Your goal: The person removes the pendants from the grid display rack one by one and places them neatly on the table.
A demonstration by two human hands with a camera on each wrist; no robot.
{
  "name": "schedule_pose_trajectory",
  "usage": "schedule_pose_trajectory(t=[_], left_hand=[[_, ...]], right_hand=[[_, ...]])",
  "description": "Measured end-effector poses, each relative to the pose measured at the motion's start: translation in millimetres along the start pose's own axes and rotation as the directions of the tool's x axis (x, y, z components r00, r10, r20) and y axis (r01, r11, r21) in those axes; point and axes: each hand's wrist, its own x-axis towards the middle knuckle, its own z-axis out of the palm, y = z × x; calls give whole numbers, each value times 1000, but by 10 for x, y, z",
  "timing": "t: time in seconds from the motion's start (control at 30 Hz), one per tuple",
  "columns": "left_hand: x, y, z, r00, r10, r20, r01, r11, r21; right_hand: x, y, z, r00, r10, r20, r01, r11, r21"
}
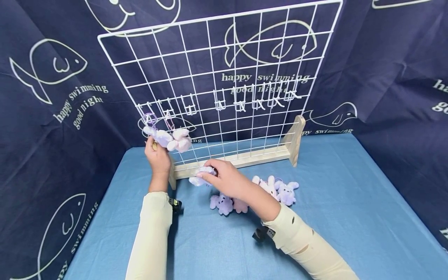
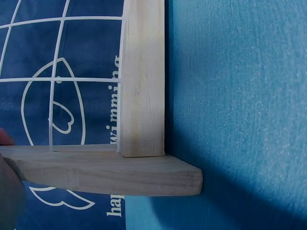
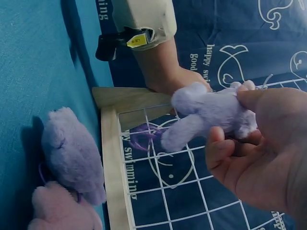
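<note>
My right hand [image 1: 227,179] pinches a lilac plush bunny keychain [image 3: 211,110] between thumb and fingers, in front of the rack's lower left. A loose purple strap [image 3: 141,137] shows beside its ears in the right wrist view. My left hand [image 1: 158,157] grips the far end of the wooden foot [image 2: 105,172] at the rack's left side; most of its fingers are hidden. Just above that hand hangs a lilac plush [image 1: 160,137] from the leftmost hook by a purple ring. Beside it a pink plush [image 1: 181,140] hangs by a pink bead chain.
A white wire grid [image 1: 220,70] stands upright with a row of several hooks [image 1: 239,105]. On the blue cloth table [image 1: 217,249] lie a lilac plush [image 1: 224,204], a pink plush [image 1: 240,206], a pale pink bunny [image 1: 268,187] and another lilac bunny [image 1: 287,193].
</note>
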Motion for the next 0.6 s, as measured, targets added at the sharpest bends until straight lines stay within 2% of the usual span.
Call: schedule_pose_trajectory(t=[0.2,0.37,0.6], left_hand=[[-5,-3,-6,1000,17,12,-18,1000,17],[3,-16,-10,1000,22,11,-22,1000,21],[2,-16,-8,1000,7,3,-7,1000,2]], right_hand=[[-14,32,28,998,-37,50,38,999,-8],[-27,43,48,997,-25,69,26,1000,-8],[-32,40,77,999,29,14,-30,997,71]])
